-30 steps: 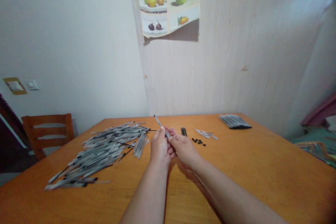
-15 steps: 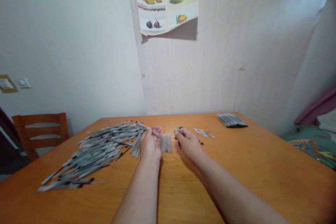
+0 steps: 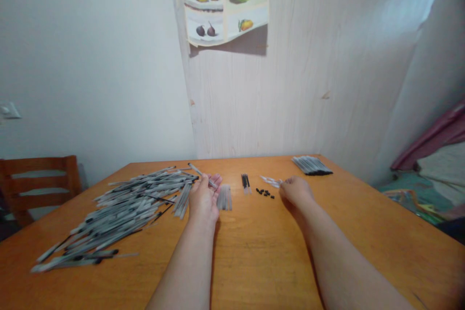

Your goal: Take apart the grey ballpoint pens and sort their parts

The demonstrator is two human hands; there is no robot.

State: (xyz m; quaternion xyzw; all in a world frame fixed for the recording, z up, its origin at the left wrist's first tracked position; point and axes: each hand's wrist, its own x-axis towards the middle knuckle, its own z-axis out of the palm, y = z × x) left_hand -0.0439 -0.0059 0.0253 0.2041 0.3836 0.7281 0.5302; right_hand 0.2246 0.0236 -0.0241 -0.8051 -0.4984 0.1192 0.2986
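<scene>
Palm up, my left hand (image 3: 204, 198) holds a pen (image 3: 203, 176) with a clear barrel under its thumb. My right hand (image 3: 296, 193) is closed at the small white pieces (image 3: 269, 181); whether it grips one is hidden. Several short black caps (image 3: 265, 193) lie between the hands. Behind them are dark refills (image 3: 246, 183) side by side. Clear tubes (image 3: 225, 197) lie in a row just right of my left hand, and more clear tubes (image 3: 182, 201) lie to its left.
A large heap of pens (image 3: 119, 213) covers the left of the wooden table (image 3: 247, 261). A neat bundle of pens (image 3: 312, 165) lies at the back right. A wooden chair (image 3: 39, 174) stands at the left, and a fruit picture (image 3: 223, 9) hangs on the wall.
My right hand has moved right, from beside the clear tubes to the small white pieces, uncovering the black caps and dark refills. My left hand still holds its pen. The view has shifted slightly right.
</scene>
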